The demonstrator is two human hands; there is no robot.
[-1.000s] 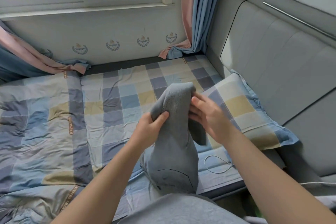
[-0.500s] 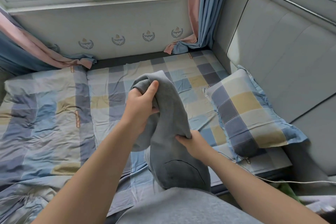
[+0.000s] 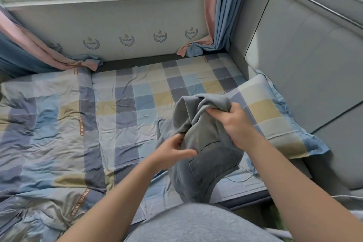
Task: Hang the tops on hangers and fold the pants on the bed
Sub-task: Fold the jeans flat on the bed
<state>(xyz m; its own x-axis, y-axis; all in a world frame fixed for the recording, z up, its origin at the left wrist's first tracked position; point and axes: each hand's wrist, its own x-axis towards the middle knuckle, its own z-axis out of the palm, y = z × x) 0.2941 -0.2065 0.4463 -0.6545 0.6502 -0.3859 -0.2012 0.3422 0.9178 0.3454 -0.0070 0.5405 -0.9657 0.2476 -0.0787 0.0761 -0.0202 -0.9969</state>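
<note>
A bunched grey garment (image 3: 204, 143) with a stitched pocket hangs in front of me over the near edge of the bed (image 3: 127, 108). My right hand (image 3: 233, 124) is shut on its upper fold, holding that end up near the pillow. My left hand (image 3: 172, 151) is lower and to the left, its fingers pinching the garment's left edge. The lower part of the garment droops to the bed's edge. No hanger is in view.
A checked pillow (image 3: 275, 116) lies at the right against the padded grey headboard (image 3: 306, 61). A crumpled checked quilt (image 3: 43, 127) covers the left of the bed. Pink and blue curtains (image 3: 214, 15) hang by the window wall. A thin white cord (image 3: 241, 180) lies near the bed's edge.
My right hand has gone from the garment's lower part up to its top fold. My left hand has dropped from the top to the left edge. The garment has shifted right.
</note>
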